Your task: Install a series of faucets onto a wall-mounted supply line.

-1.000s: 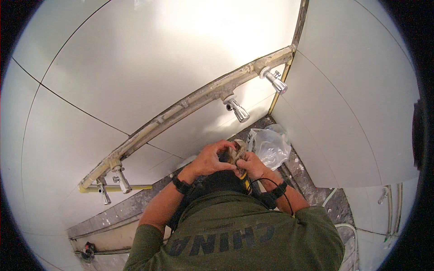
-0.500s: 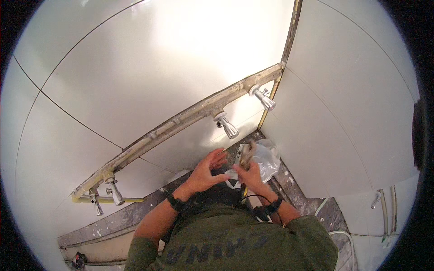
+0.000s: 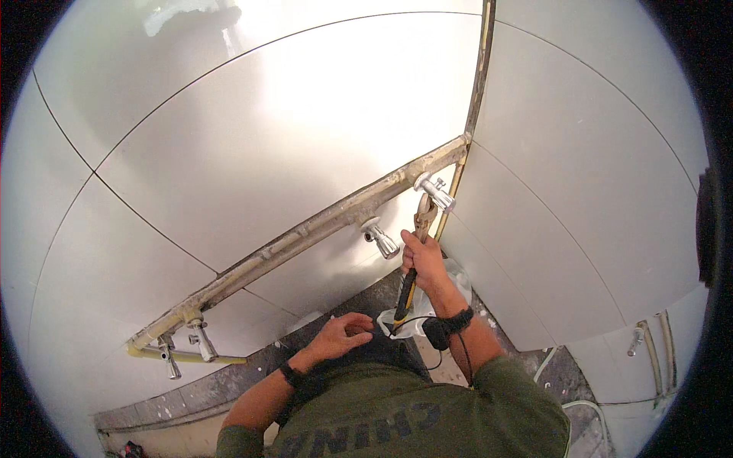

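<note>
Pliers (image 3: 422, 221) with a metal head and black-and-yellow handles (image 3: 405, 296) stand slightly tilted in our right hand (image 3: 425, 261), head up, just below the corner valve (image 3: 437, 192), the chrome one nearest the meeting of the two walls. We seem to point the head upward because the corner valve sits above our hand, and we probably grip high on the handles to steer the heavy end better. In view the head overlaps the corner valve, but we cannot tell whether the jaws touch it or only stand in front.

Our right hand is wrapped firmly around the Pliers: the head sticks out above the fingers toward the corner valve, while the handles run out below, away from it. Our left hand (image 3: 345, 336), well below and left of the corner valve, is loosely spread, with fingers bent and nothing visible in it; perhaps we keep it low to leave room for the tool.

A second valve (image 3: 382, 238) hangs left of and a little lower than the corner valve, fixed along the same pipe (image 3: 305, 229). Below the corner valve, a clear plastic bag (image 3: 460, 277) lies partly behind our right forearm.
</note>
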A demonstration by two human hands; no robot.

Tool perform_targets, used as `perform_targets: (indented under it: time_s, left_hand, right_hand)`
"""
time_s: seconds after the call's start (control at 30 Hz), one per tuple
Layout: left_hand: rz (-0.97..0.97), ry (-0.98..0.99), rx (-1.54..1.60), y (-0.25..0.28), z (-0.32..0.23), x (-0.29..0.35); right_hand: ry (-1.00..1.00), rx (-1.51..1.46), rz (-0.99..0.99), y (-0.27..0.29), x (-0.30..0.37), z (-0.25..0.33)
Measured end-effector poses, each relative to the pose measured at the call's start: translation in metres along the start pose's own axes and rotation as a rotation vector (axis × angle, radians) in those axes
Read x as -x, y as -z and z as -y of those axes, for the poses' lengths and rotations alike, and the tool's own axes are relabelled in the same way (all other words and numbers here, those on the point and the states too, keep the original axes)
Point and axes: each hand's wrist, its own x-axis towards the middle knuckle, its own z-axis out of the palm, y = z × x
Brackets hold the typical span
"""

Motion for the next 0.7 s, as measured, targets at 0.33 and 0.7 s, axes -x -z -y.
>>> perform_targets:
  time_s: [0.33,0.7]
  left_hand:
    - [-0.009,-0.199,-0.206,-0.027,-0.029,-0.048]
    - [-0.21,-0.13,-0.238,-0.043,-0.003,-0.069]
  right_hand:
    - [0.018,-0.346,0.18,0.006,-0.012,-0.002]
    - [0.124,-0.463,0.305,0.018,-0.032,-0.031]
